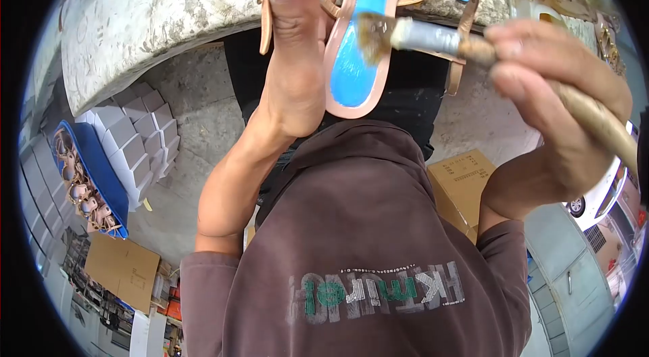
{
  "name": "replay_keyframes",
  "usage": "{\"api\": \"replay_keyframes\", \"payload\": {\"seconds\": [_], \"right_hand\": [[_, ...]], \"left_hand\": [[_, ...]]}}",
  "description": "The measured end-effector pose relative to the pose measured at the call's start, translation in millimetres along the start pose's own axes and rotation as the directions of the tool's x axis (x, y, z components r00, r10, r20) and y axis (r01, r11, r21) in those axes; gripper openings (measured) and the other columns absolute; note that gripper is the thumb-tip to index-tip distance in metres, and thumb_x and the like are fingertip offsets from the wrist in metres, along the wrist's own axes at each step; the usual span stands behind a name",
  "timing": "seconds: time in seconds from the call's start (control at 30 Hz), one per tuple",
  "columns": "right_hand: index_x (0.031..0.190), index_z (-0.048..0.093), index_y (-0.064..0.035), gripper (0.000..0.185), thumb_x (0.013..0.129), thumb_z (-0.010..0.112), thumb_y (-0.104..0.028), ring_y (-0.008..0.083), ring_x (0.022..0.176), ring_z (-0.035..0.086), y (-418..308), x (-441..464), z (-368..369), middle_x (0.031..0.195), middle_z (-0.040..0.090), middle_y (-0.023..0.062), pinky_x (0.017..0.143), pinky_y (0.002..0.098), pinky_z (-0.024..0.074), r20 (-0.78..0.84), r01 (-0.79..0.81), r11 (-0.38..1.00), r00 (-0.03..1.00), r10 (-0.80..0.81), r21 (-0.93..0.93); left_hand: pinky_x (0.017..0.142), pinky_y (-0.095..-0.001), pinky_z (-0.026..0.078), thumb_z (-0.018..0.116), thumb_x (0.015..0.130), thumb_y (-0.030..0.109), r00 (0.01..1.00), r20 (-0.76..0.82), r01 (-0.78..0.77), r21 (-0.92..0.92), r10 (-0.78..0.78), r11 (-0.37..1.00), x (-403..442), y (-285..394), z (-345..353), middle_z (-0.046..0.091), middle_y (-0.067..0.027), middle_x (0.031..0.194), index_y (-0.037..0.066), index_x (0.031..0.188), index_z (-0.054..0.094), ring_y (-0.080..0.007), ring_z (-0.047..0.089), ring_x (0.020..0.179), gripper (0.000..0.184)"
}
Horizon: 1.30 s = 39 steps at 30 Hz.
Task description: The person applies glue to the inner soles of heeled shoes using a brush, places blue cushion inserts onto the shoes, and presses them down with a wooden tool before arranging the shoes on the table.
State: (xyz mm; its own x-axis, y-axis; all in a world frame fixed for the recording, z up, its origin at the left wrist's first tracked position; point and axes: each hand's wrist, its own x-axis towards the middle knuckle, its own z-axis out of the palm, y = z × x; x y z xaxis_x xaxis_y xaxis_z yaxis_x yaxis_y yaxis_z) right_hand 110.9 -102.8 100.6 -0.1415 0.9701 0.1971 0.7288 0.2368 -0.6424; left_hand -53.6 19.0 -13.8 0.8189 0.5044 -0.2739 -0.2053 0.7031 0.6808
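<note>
While in left hand (294,53), sandal (351,80) under brush (427,36) in right hand (571,86).

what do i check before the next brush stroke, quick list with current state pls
1. Sandal in the left hand: ok, though grip firmness is hidden.
2. Brush in the right hand: ok, held by the handle.
3. Bristles touching the blue insole: cannot tell; they overlap it in view.
4. Insole evenly coated: cannot tell; its near end shines.
5. Pink border free of smears: cannot tell.
</note>
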Motion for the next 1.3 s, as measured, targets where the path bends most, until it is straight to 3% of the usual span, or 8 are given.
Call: {"api": "replay_keyframes", "payload": {"seconds": [0.1,0.37,0.53,0.67,0.77,0.87,1.17,1.3], "right_hand": [[0.088,0.073,0.0049,0.009,0.079,0.071,0.003,0.022,0.082,0.067,-5,8,24,0.084,0.07,0.0158,0.07,0.0293,0.0526,-0.369,-0.386,0.91,0.832,0.414,0.151],[0.072,0.064,0.0011,0.014,0.082,0.074,-0.002,0.0142,0.058,0.06,35,13,79,0.068,0.064,0.0084,0.054,0.0258,0.0472,-0.727,-0.383,0.891,0.68,0.094,-0.243],[0.078,0.063,-0.0002,0.014,0.091,0.065,-0.006,0.0139,0.054,0.058,-23,-3,45,0.062,0.06,0.0045,0.051,0.0229,0.0434,-0.563,-0.415,0.724,0.455,0.69,0.551],[0.092,0.062,0.0075,0.037,0.102,0.041,-0.022,0.0316,0.104,0.059,-25,-70,-12,0.111,0.06,0.027,0.094,0.0401,0.0468,-0.971,0.066,0.982,0.173,0.163,0.177],[0.105,0.063,0.0077,0.031,0.096,0.048,-0.018,0.0317,0.11,0.057,-25,-98,-31,0.119,0.059,0.0253,0.098,0.0399,0.0429,-0.884,-0.631,0.765,0.423,0.199,-0.129],[0.121,0.059,0.0091,0.041,0.087,0.064,-0.015,0.031,0.093,0.066,-15,-61,8,0.111,0.064,0.0229,0.081,0.0363,0.0522,-0.71,-0.472,0.871,0.66,0.245,-0.137],[0.12,0.061,0.005,0.049,0.078,0.08,-0.01,0.0134,0.085,0.065,-24,-77,-54,0.101,0.069,0.0084,0.079,0.0289,0.0532,-0.908,-0.518,0.854,0.339,0.244,0.036],[0.1,0.069,0.0034,0.031,0.084,0.077,-0.021,0.0057,0.068,0.058,1,-88,-155,0.079,0.068,0.001,0.063,0.0219,0.0464,-0.974,-0.646,0.76,0.115,0.193,0.074]], "left_hand": [[0.102,-0.0261,0.039,0.008,0.066,0.097,0.998,-0.034,-0.047,0.221,0.056,0.974,-3,1,3,0.046,-0.0112,0.145,-0.004,0.151,0.023,-0.017,0.048,0.125,0.133],[0.115,-0.0334,0.026,0.015,0.07,0.095,0.993,0.106,-0.087,0.396,0.048,0.914,-6,-6,11,0.029,-0.0112,0.156,-0.003,0.153,0.01,-0.0208,0.031,0.141,0.128],[0.089,-0.031,0.049,0.018,0.066,0.097,0.992,-0.077,-0.075,0.314,0.105,0.946,-9,-17,17,0.051,-0.0104,0.135,0.001,0.154,0.008,-0.0179,0.057,0.107,0.131],[0.072,-0.0357,0.053,0.013,0.053,0.102,0.997,-0.025,-0.056,0.43,0.074,0.901,-15,-4,6,0.057,-0.0132,0.123,0.003,0.155,0.003,-0.0228,0.062,0.084,0.142],[0.096,-0.0405,0.045,0.015,0.055,0.102,0.924,-0.066,-0.339,0.316,0.377,0.886,6,-7,47,0.035,-0.0182,0.146,0.003,0.154,-0.004,-0.0265,0.054,0.114,0.141],[0.102,-0.0445,0.042,0.021,0.056,0.102,0.875,0.354,-0.43,0.25,0.331,0.868,32,-7,86,0.031,-0.0202,0.148,0.003,0.151,0.001,-0.0304,0.047,0.124,0.139],[0.119,-0.0419,0.01,0.068,0.088,0.03,0.485,0.806,-0.755,0.191,0.339,0.627,56,14,166,0.0,-0.0251,0.16,-0.003,0.152,-0.009,-0.0308,0.008,0.149,0.106],[0.105,-0.0408,0.04,0.048,0.101,0.035,0.862,0.237,-0.504,0.5,0.449,0.704,110,33,121,0.043,-0.0215,0.143,-0.003,0.15,0.021,-0.0276,0.042,0.133,0.068]]}}
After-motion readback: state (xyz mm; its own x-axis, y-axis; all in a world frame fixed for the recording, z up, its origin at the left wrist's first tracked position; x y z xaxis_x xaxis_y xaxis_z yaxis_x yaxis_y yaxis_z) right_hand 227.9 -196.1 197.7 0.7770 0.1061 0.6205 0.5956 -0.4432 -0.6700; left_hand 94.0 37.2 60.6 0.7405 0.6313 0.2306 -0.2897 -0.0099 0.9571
